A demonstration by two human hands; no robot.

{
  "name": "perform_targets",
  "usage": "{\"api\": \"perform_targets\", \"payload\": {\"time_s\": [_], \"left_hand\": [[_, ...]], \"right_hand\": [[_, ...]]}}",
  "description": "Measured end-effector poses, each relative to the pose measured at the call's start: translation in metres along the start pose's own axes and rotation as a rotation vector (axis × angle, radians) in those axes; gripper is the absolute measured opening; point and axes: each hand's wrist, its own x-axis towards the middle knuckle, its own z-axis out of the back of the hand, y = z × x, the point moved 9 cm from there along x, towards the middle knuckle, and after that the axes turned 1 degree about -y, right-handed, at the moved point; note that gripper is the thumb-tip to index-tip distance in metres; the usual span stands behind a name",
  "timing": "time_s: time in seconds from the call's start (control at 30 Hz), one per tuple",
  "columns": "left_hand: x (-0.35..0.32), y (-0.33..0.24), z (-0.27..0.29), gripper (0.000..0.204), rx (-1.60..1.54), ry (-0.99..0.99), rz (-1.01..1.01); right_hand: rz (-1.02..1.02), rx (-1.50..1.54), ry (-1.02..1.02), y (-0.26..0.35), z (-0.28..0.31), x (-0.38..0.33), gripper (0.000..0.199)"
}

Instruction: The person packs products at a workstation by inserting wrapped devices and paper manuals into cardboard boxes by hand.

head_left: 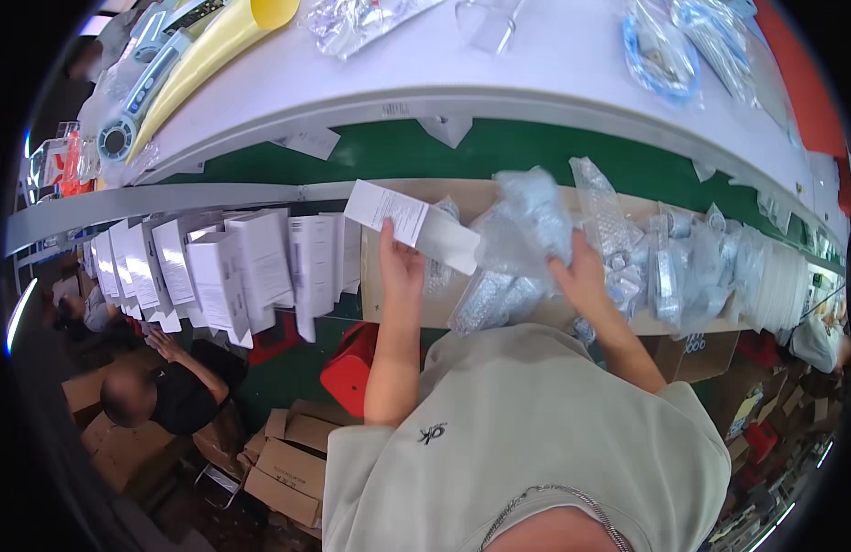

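Head view, looking down: the left hand [400, 264] pinches a small white box [414, 225] by its near edge, holding it tilted above the brown worktop [375, 290]. Right of it, the right hand [580, 276] is closed around a crumpled clear plastic bag [533, 216]. More bagged parts [683, 267] lie heaped further right. To the left, a row of upright white boxes [223, 271] stands along the green belt [499, 152].
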Motion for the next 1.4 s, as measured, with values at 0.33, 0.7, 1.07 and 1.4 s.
{"api": "perform_targets", "payload": {"time_s": [0.33,0.7,1.07,1.4], "left_hand": [[0.025,0.051,0.044,0.047,-0.093,-0.084,0.236],[0.001,0.051,0.001,0.047,-0.163,-0.005,0.100],[-0.040,0.060,-0.049,0.039,0.091,0.117,0.084],[-0.069,0.068,-0.047,0.046,-0.104,0.129,0.275]], "right_hand": [[0.196,-0.163,0.037,0.075,-0.035,-0.059,0.058],[0.528,-0.354,0.023,0.063,-0.057,-0.058,0.059],[0.382,-0.155,0.207,0.078,-0.021,-0.004,0.059],[0.276,0.502,-0.100,0.060,-0.010,-0.036,0.033]]}}
